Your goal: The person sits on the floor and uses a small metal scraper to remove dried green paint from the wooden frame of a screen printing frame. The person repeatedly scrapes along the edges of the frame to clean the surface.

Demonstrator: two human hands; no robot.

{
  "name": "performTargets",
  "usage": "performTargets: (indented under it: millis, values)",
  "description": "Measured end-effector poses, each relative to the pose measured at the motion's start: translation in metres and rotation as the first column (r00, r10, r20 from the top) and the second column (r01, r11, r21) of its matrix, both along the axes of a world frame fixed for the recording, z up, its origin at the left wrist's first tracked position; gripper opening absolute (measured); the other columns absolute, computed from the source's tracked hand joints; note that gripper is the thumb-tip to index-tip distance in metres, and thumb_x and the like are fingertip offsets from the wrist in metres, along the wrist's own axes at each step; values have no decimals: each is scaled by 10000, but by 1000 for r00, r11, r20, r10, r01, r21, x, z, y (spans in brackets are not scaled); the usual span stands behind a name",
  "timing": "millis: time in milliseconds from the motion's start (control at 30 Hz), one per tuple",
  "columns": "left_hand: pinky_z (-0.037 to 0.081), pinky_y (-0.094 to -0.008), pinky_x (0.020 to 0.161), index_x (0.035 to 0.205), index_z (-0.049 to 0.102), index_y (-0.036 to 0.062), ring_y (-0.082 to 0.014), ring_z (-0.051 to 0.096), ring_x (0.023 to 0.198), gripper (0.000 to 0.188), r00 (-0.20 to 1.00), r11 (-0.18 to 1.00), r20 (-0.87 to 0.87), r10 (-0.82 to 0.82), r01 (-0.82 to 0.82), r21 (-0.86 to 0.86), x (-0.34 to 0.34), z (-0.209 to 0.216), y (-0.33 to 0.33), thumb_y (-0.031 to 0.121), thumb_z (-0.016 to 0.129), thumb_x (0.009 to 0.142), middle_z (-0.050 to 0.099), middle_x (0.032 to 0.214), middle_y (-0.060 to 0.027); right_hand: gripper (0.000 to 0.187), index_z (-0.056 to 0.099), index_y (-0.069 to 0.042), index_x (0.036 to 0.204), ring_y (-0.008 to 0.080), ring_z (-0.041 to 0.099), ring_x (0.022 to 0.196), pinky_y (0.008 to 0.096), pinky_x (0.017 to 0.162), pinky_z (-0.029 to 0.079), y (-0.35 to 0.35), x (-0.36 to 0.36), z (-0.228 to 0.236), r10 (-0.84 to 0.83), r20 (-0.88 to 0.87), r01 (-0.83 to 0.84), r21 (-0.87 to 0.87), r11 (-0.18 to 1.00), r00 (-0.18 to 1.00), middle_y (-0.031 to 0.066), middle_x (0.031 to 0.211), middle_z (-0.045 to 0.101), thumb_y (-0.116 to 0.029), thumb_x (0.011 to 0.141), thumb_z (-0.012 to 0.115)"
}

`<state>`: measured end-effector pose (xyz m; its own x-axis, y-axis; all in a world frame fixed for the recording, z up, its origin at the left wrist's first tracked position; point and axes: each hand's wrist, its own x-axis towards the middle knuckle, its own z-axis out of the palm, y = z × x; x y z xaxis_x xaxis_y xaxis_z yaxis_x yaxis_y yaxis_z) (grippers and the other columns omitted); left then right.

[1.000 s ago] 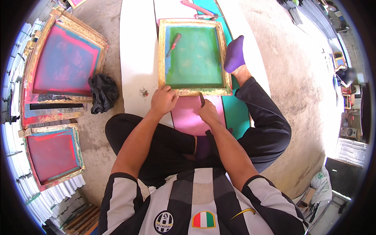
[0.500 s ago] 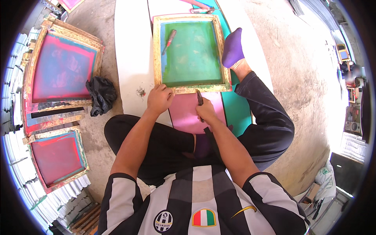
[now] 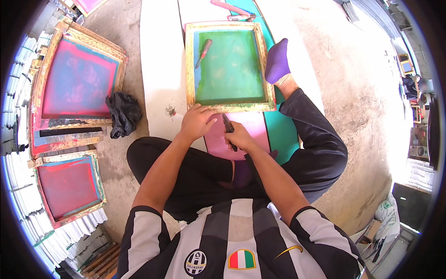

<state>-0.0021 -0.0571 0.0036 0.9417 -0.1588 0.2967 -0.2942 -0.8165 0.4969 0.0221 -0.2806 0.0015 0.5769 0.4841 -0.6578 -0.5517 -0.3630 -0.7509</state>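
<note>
Left hand (image 3: 195, 122): fingers on near-left corner of green-mesh frame (image 3: 251, 107), thumb spread. Right hand (image 3: 239, 136): fingers wrapped round dark tool (image 3: 227, 123), tip just beside frame's near rail.

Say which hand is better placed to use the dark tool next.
Probably the right hand: it grips the dark tool by the wooden frame, whose near-left corner the left hand touches.
</note>
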Motion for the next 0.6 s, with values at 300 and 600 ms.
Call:
performTargets:
  millis: [300, 600]
  values:
    - [534, -454, 807, 896, 742, 83, -317, 676, 882, 83, 1000, 1000, -1, -1, 1, -30, -4, -1, 6, 161, 742, 867, 737, 924, -82, 222, 571, 7, 1084, 215, 669, 571, 351, 478, 534, 23, -2, 9, 127, 18, -126, -49, 991, 992, 125, 766, 647, -50, 874, 615]
    - [546, -495, 774, 880, 776, 99, -348, 703, 872, 129, 952, 965, -156, 263, -258, 53, -1, -1, 22, 214, 718, 892, 747, 908, -121, 448, 550, 29, 1348, 245, 700, 756, 401, 658, 585, 24, 1, 15, 125, -72, -124, 15, 992, 990, 156, 938, 676, -190, 969, 640]
